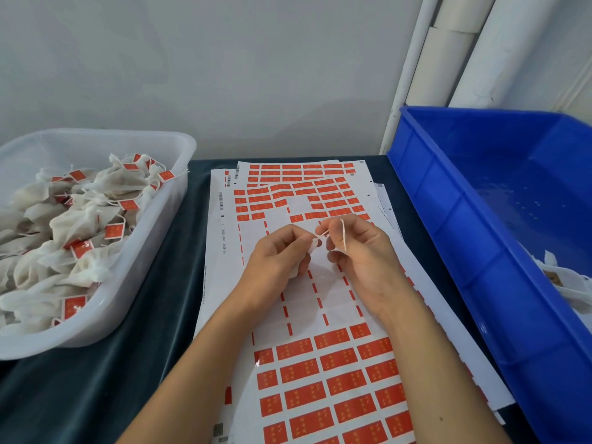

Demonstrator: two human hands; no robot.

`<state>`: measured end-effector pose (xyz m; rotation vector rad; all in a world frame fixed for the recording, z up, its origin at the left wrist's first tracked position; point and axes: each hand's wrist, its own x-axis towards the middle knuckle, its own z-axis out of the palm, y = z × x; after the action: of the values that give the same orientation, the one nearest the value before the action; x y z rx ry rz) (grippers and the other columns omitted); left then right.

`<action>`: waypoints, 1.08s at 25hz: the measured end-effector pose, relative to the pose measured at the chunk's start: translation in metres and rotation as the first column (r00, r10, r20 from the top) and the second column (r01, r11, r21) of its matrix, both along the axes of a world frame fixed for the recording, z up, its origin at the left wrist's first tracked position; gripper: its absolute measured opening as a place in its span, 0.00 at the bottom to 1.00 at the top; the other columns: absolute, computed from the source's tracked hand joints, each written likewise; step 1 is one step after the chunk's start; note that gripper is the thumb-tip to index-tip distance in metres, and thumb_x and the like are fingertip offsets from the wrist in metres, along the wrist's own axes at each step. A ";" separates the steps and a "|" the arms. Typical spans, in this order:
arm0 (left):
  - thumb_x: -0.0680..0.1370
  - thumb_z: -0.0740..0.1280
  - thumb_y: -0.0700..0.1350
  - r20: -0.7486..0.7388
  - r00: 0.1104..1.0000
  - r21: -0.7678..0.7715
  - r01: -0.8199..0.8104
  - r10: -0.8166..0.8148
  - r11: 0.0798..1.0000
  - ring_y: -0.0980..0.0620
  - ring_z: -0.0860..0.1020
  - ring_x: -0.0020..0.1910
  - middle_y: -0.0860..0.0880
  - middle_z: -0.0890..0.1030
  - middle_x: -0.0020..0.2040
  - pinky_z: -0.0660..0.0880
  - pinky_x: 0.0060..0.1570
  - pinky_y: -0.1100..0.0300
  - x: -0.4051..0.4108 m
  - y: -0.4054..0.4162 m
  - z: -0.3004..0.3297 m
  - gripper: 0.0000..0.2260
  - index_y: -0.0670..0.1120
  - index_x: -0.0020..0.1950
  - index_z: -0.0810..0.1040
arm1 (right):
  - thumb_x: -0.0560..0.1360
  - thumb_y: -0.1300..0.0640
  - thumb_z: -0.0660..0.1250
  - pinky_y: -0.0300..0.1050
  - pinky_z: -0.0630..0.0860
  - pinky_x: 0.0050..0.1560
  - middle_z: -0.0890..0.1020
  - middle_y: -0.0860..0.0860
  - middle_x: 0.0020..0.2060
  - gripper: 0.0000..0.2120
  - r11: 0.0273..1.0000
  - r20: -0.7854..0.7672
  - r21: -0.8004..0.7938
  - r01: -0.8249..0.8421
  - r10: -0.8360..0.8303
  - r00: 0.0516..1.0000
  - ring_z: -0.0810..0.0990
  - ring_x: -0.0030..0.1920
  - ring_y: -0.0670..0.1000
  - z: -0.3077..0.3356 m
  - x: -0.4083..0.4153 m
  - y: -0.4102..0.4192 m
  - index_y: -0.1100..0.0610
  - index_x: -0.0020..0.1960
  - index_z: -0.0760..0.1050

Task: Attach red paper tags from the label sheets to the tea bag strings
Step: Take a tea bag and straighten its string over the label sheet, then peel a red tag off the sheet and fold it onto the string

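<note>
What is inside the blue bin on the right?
The blue bin holds a few white tea bags at its near right corner; no red tags show. The frame edge cuts off the rest.

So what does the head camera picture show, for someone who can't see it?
Two bare hands, left hand and right hand, hold a small white tea bag and its thin white string above white sheets of red paper tags. A clear plastic tub of tagged bags sits left, a blue plastic bin right.

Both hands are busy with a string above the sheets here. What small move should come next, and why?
Probably the right hand lowers to peel a red paper tag from the white label sheet: it pinches the thin white string, the left hand holds the white mesh tea bag, and the string bears no tag.
</note>
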<state>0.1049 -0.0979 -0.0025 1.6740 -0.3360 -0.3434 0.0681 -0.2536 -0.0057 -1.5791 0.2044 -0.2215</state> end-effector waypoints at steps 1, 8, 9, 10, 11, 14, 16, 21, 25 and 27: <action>0.85 0.63 0.51 0.010 1.000 0.000 -0.003 0.003 1.000 0.53 0.76 0.36 0.51 0.79 0.35 0.76 0.43 0.62 0.000 0.000 0.000 0.11 0.51 0.49 0.82 | 0.77 0.41 0.68 0.47 0.80 0.53 0.86 0.44 0.50 0.10 1.000 0.010 0.026 0.003 -0.003 1.000 0.81 0.49 0.52 0.000 0.000 0.000 0.45 0.49 0.85; 0.85 0.64 0.53 0.071 0.997 0.042 0.035 -0.038 0.998 0.58 0.73 0.31 0.55 0.77 0.32 0.72 0.34 0.68 0.000 -0.003 -0.003 0.10 0.55 0.52 0.85 | 0.82 0.49 0.66 0.59 0.82 0.61 0.86 0.46 0.49 0.10 0.988 -0.053 0.064 0.140 -0.137 0.989 0.80 0.58 0.63 0.001 0.000 0.007 0.49 0.46 0.83; 0.85 0.64 0.53 0.078 0.996 0.054 0.042 -0.046 0.998 0.59 0.73 0.30 0.56 0.77 0.32 0.71 0.33 0.70 0.000 -0.004 -0.003 0.10 0.54 0.52 0.85 | 0.83 0.50 0.66 0.57 0.82 0.60 0.86 0.44 0.49 0.10 0.984 -0.055 0.071 0.163 -0.159 0.986 0.81 0.58 0.61 0.002 0.000 0.008 0.50 0.46 0.83; 0.85 0.64 0.52 0.084 0.995 0.061 0.046 -0.051 0.997 0.59 0.72 0.29 0.55 0.77 0.31 0.71 0.32 0.70 -0.001 -0.004 -0.004 0.11 0.54 0.51 0.85 | 0.83 0.50 0.66 0.56 0.81 0.61 0.86 0.43 0.50 0.10 0.980 -0.060 0.080 0.181 -0.177 0.982 0.82 0.58 0.57 0.003 0.000 0.009 0.50 0.47 0.83; 0.85 0.64 0.52 0.087 0.995 0.062 0.049 -0.054 0.997 0.59 0.72 0.29 0.55 0.77 0.31 0.71 0.31 0.70 -0.001 -0.004 -0.003 0.11 0.54 0.51 0.85 | 0.83 0.50 0.66 0.56 0.80 0.63 0.86 0.43 0.51 0.10 0.977 -0.066 0.089 0.195 -0.189 0.980 0.82 0.59 0.54 0.004 -0.001 0.010 0.51 0.47 0.83; 0.85 0.64 0.53 0.092 0.993 0.054 0.065 -0.070 0.996 0.57 0.72 0.29 0.53 0.77 0.32 0.71 0.31 0.69 -0.001 -0.003 -0.003 0.11 0.56 0.50 0.86 | 0.83 0.50 0.66 0.57 0.77 0.66 0.86 0.42 0.50 0.10 0.977 -0.071 0.078 0.199 -0.193 0.979 0.82 0.59 0.51 0.006 -0.002 0.010 0.51 0.46 0.82; 0.84 0.65 0.53 0.101 0.993 0.049 0.053 -0.058 0.997 0.55 0.73 0.31 0.54 0.79 0.34 0.72 0.33 0.66 -0.001 -0.002 -0.003 0.10 0.56 0.49 0.86 | 0.82 0.51 0.67 0.57 0.78 0.66 0.86 0.41 0.49 0.09 0.988 -0.048 0.023 0.153 -0.152 0.987 0.83 0.57 0.49 0.007 -0.005 0.007 0.51 0.47 0.82; 0.83 0.67 0.51 0.099 0.995 0.011 -0.035 0.034 0.999 0.54 0.83 0.42 0.54 0.85 0.41 0.78 0.39 0.71 0.000 -0.001 -0.003 0.08 0.55 0.46 0.84 | 0.81 0.44 0.68 0.43 0.80 0.50 0.86 0.37 0.49 0.06 0.966 0.043 -0.044 0.254 -0.252 0.967 0.83 0.47 0.36 0.009 -0.004 -0.008 0.44 0.52 0.81; 0.83 0.68 0.51 0.072 0.996 -0.019 -0.052 0.053 0.998 0.58 0.84 0.48 0.55 0.87 0.45 0.75 0.46 0.69 0.000 -0.002 -0.003 0.07 0.52 0.49 0.83 | 0.82 0.46 0.66 0.52 0.83 0.55 0.83 0.42 0.55 0.03 0.837 -0.021 -0.328 0.438 -0.470 0.883 0.83 0.54 0.47 -0.003 0.001 -0.022 0.43 0.55 0.74; 0.83 0.68 0.50 0.086 0.994 -0.032 -0.061 0.063 0.998 0.58 0.84 0.50 0.56 0.86 0.47 0.75 0.48 0.68 0.001 -0.002 -0.004 0.07 0.52 0.48 0.84 | 0.81 0.46 0.67 0.46 0.78 0.59 0.80 0.45 0.60 0.10 0.676 0.018 -0.613 0.410 -0.506 0.862 0.77 0.58 0.47 -0.014 0.002 -0.021 0.45 0.60 0.74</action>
<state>0.1055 -0.1000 -0.0061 1.6697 -0.3507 -0.2191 0.0700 -0.2750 -0.0196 -2.1674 0.7237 -0.6114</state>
